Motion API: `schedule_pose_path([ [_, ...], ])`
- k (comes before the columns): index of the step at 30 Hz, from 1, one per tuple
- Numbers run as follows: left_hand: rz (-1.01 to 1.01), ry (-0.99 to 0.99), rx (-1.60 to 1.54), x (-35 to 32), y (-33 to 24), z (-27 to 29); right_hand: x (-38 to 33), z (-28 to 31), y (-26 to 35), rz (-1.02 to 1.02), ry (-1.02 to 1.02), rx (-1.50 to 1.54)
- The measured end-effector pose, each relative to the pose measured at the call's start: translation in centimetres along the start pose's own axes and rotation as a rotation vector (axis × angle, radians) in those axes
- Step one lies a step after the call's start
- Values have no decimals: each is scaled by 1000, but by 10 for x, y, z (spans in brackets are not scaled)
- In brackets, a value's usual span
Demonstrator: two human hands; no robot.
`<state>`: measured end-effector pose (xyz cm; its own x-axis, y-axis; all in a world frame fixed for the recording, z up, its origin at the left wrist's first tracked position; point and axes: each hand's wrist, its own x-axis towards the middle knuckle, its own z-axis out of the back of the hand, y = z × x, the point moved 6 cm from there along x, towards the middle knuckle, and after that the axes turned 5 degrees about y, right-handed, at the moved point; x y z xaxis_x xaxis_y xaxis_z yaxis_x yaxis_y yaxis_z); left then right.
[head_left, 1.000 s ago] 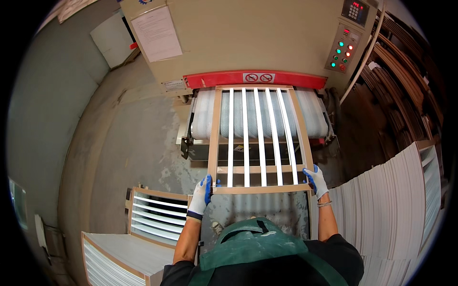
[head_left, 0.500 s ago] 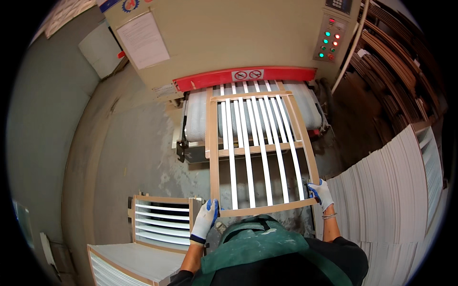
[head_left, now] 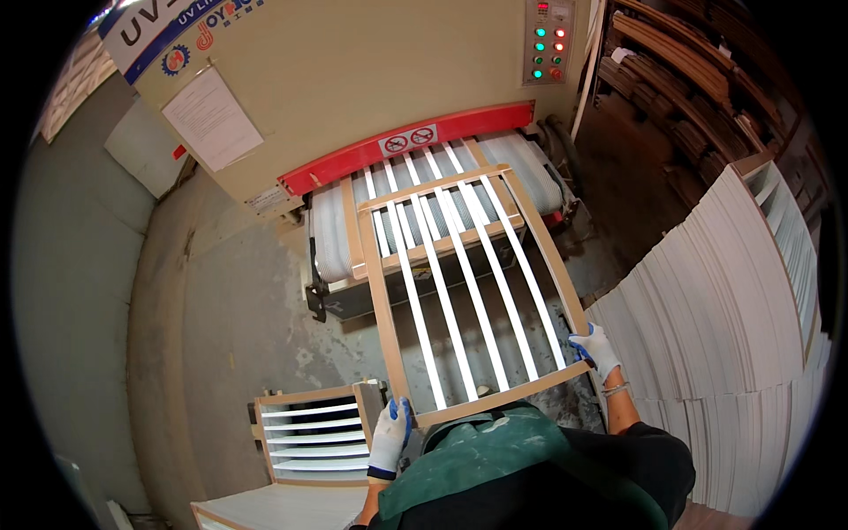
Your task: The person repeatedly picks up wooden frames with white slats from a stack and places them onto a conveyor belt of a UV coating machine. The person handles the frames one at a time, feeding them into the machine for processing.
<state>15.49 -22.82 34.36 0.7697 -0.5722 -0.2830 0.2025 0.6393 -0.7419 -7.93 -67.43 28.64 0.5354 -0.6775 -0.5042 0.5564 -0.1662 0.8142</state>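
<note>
My left hand (head_left: 389, 438), in a white glove with blue fingers, grips the near left corner of a wooden frame with white slats (head_left: 385, 320). At its near right corner my right hand (head_left: 598, 350), gloved alike, is closed around the side rail. The frame's near rail is close to my green apron (head_left: 495, 450). Its far end lies over a second slatted frame (head_left: 352, 231), which rests on the machine's mesh conveyor belt (head_left: 329, 231) and runs partly under a red guard bar (head_left: 327, 166). My fingertips are partly hidden behind the rails.
The beige machine (head_left: 371, 79) rises ahead, its lit control panel (head_left: 548, 55) at upper right. To my right stands a tall stack of pale panels (head_left: 698, 309). Slatted frames (head_left: 314, 396) are stacked at lower left. Brown boards (head_left: 680, 53) fill a rack at far right.
The lower frame has gone farther under the red guard. My view has turned, so the machine appears farther left and tilted. Both hands keep their hold on the upper frame.
</note>
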Motion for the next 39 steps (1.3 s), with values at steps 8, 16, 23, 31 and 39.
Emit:
schedule_pose_path([
  [8, 4, 23, 131, 2, 36, -21, -13, 5, 9, -25, -55, -90],
  [16, 0, 35, 97, -2, 28, -24, -8, 9, -10, -56, -49, -44],
  [23, -26, 206, 239, -2, 21, -27, 1, 10, -16, -45, -28, -20],
  [31, 124, 60, 60, 4, 5, -21, 7, 12, -18, -71, -31, -69],
  [39, 22, -8, 59, 1, -1, -20, -6, 10, 9, -76, -80, -101],
])
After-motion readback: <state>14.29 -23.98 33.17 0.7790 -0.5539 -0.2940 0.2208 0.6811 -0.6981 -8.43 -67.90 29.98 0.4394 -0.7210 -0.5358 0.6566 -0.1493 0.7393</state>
